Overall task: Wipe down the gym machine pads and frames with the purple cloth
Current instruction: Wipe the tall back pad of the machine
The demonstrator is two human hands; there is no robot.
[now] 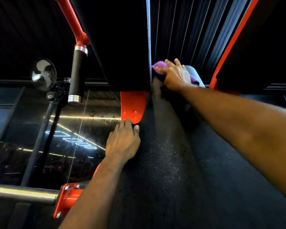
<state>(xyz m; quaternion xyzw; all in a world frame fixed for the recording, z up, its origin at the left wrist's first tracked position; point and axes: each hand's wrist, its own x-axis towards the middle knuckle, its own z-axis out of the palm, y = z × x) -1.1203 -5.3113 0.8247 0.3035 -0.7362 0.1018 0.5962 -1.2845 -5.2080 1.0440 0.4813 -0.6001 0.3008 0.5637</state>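
Right hand (177, 76): arm stretched far forward from the right edge of the view, back of the hand facing the camera, fingers spread and bent over the purple cloth (159, 66); grip clamped on the cloth, thumb lying across its left end. Purple cloth: bunched under the right palm, showing on both sides of the hand, pressed against a grey roller (196, 75) just beside the seam where the upper black pad (122, 47) ends. Left hand (122, 142): forearm rising from the bottom of the view, wrist straight, fingers curled over the left edge of the long black pad (163, 171), fingertips out of sight, thumb laid flat on the pad's surface; grip closed on that edge. Red plate (133, 106): curved, between the two pads, its lower tip touching the left knuckles. Red tube (69, 17): slants down to a black handle (77, 75) with chrome rings at both ends, left of the upper pad. Fan (44, 74): on a dark pole, left of the handle. Steel bar (23, 193): lower left, ending in a red bolted flange (67, 198) beside the left forearm. Red frame strip (229, 47): runs diagonally at upper right.
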